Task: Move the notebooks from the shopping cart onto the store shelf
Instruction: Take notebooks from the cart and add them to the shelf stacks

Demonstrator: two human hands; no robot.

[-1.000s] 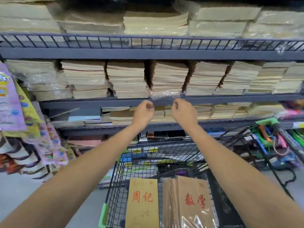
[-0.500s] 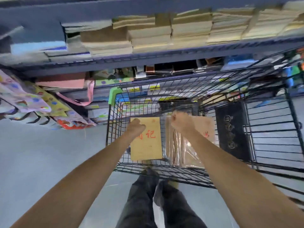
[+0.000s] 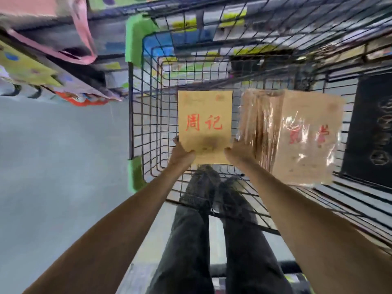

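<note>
A tan notebook stack (image 3: 204, 115) with red characters on its cover stands in the black wire shopping cart (image 3: 148, 124). My left hand (image 3: 182, 154) grips its lower left corner and my right hand (image 3: 239, 152) grips its lower right corner. Just to the right leans a second bundle of tan notebooks (image 3: 297, 136) wrapped in clear plastic, touching the back of my right hand. The store shelf shows only as a blurred strip at the top edge.
The cart has green corner guards (image 3: 135, 39) and a black panel (image 3: 373, 128) at its right side. Colourful hanging bags (image 3: 42, 66) fill the upper left. Grey floor (image 3: 59, 166) spreads left of the cart. My legs in dark trousers (image 3: 212, 240) stand below the basket.
My hands dropped from the shelf edge into the cart and closed on the lower corners of the left notebook stack. The view tilted downward, away from the shelf.
</note>
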